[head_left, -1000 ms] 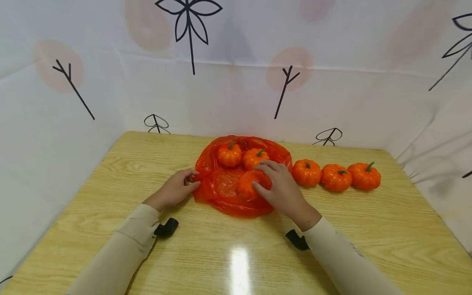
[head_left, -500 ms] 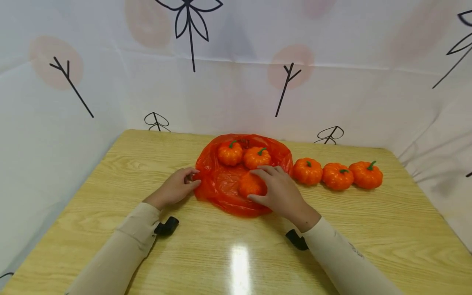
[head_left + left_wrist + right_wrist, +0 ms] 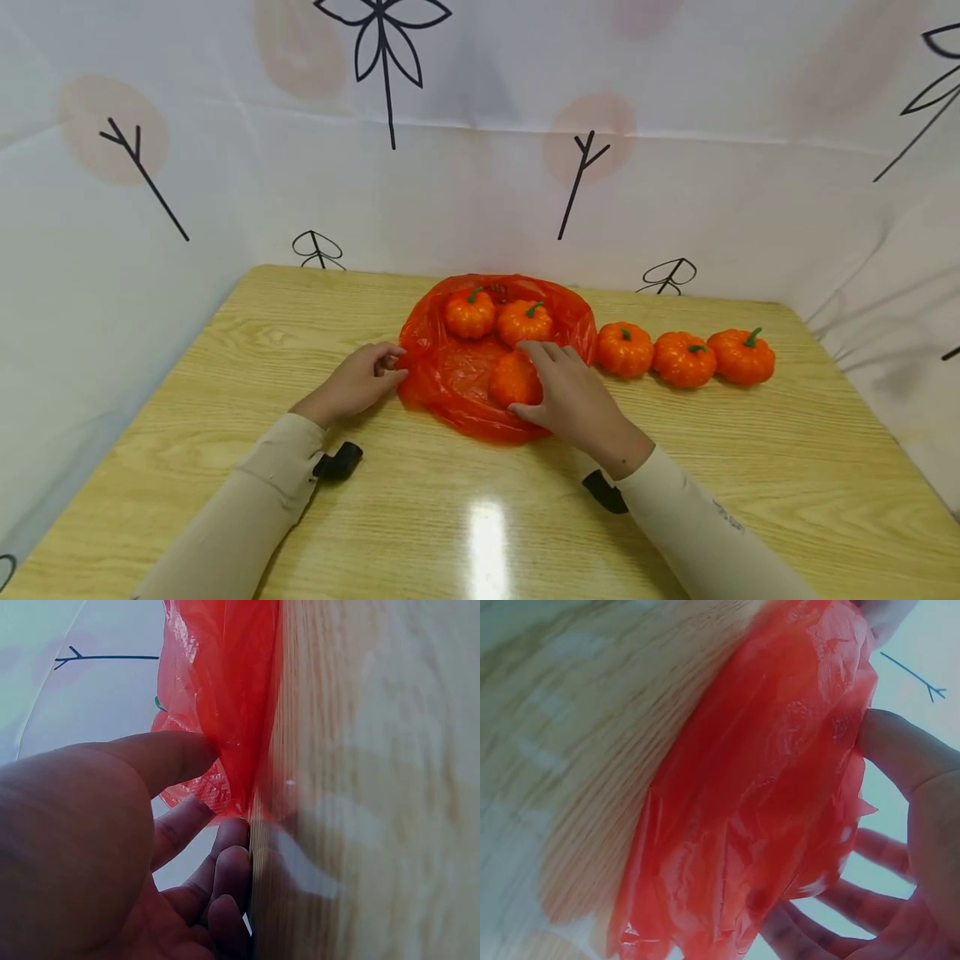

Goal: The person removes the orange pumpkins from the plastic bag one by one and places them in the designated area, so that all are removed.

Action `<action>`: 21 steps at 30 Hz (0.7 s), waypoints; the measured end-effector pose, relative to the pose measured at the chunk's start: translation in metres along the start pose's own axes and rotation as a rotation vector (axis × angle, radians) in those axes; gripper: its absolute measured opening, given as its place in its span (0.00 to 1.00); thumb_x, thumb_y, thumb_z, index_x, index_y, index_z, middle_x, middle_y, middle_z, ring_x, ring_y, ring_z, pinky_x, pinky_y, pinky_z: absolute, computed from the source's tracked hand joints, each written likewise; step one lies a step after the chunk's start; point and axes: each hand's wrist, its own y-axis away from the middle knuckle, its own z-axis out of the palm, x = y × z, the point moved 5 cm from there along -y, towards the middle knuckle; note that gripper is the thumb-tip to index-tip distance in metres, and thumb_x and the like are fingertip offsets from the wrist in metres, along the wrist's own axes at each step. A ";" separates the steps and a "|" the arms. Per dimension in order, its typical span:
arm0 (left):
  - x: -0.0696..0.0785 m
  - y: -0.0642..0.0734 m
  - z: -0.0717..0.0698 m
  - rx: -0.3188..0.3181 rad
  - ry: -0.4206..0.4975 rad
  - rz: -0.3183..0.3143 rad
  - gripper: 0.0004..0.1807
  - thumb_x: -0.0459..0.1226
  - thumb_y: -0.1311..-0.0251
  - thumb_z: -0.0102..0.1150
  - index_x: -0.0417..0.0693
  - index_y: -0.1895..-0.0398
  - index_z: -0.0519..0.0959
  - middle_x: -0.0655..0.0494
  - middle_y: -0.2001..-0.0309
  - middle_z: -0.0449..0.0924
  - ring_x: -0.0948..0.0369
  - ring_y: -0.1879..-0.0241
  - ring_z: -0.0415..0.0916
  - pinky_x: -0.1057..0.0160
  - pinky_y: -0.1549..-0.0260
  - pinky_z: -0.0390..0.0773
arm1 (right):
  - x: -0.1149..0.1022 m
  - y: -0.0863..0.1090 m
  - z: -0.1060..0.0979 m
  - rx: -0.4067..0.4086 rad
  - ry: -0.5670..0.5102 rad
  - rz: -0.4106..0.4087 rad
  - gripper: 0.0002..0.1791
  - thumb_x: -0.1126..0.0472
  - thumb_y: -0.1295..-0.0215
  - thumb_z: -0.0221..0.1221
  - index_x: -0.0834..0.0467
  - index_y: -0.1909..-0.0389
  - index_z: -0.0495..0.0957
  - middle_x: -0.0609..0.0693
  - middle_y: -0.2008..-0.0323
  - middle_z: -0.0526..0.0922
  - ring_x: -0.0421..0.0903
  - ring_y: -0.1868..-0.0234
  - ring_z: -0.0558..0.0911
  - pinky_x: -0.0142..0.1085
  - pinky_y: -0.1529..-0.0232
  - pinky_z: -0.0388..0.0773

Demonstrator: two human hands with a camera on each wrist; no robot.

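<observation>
A red plastic bag (image 3: pixel 468 417) lies spread wide on the table, its rim rolled outward. Two orange toy pumpkins with green stems, one left (image 3: pixel 469 317) and one right (image 3: pixel 523 323), sit in its back part. My right hand (image 3: pixel 577 408) curves over a third pumpkin (image 3: pixel 514 382) in the bag's front right, thumb on the near side and fingers on the far side. The bag wall hides this pumpkin in the right wrist view. At the bag's left edge my left hand (image 3: pixel 356 385) holds the plastic (image 3: pixel 225 697) between thumb and index finger, its other fingers loosely curled.
Right of the bag, three more pumpkins stand in a row: one (image 3: pixel 625 350) beside the rim, a middle one (image 3: pixel 684 361) and a far right one (image 3: pixel 741 357). The wooden table (image 3: pixel 420 517) ends at a white printed cloth (image 3: pixel 480 200) behind and at both sides.
The third pumpkin has settled in the bag's front right under my right hand, which has shifted slightly down and toward me. The left hand stays at the bag's edge.
</observation>
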 end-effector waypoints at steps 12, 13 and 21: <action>0.003 0.000 -0.001 -0.007 0.004 -0.002 0.20 0.38 0.31 0.59 0.37 0.40 0.75 0.46 0.55 0.75 0.55 0.59 0.69 0.59 0.56 0.71 | 0.010 0.003 -0.007 0.058 -0.144 0.017 0.43 0.44 0.41 0.69 0.51 0.28 0.63 0.58 0.42 0.73 0.55 0.50 0.80 0.51 0.47 0.80; 0.002 0.000 -0.001 -0.007 0.004 -0.003 0.20 0.38 0.31 0.59 0.37 0.40 0.75 0.46 0.55 0.75 0.55 0.60 0.69 0.59 0.57 0.71 | 0.011 0.004 -0.008 0.062 -0.159 0.026 0.42 0.44 0.40 0.69 0.50 0.28 0.63 0.58 0.41 0.72 0.56 0.50 0.80 0.51 0.47 0.80; 0.002 0.001 -0.001 -0.010 0.004 -0.008 0.21 0.38 0.32 0.60 0.37 0.40 0.75 0.46 0.55 0.76 0.55 0.60 0.69 0.60 0.57 0.71 | 0.027 0.014 -0.021 0.167 -0.273 0.073 0.42 0.48 0.39 0.68 0.42 0.26 0.60 0.58 0.40 0.65 0.56 0.56 0.78 0.47 0.57 0.79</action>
